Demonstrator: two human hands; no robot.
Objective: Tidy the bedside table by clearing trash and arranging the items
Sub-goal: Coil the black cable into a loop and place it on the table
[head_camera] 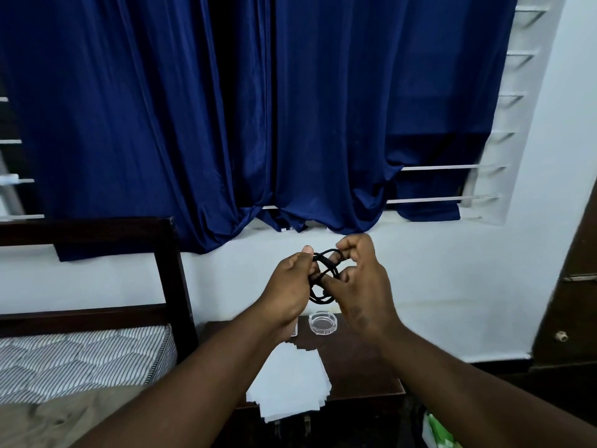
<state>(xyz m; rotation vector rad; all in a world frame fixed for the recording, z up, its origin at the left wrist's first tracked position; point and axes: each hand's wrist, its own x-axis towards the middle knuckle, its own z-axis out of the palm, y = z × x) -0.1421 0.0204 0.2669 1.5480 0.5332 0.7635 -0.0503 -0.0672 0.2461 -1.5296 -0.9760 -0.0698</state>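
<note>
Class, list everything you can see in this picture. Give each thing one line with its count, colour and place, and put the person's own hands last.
curtains: two panels, dark blue, over the window
bed frame: one, dark wood, left
mattress: one, striped grey-white, in the frame
bedside table: one, dark brown, centre, by the wall
ashtray: one, clear glass, back of the table
papers: one stack, white, front-left of the table
cable: one coil, black, held above the table
packet: one, green-white, bottom right
door: one, dark brown, right edge
left hand: grips the cable
right hand: grips the cable
</note>
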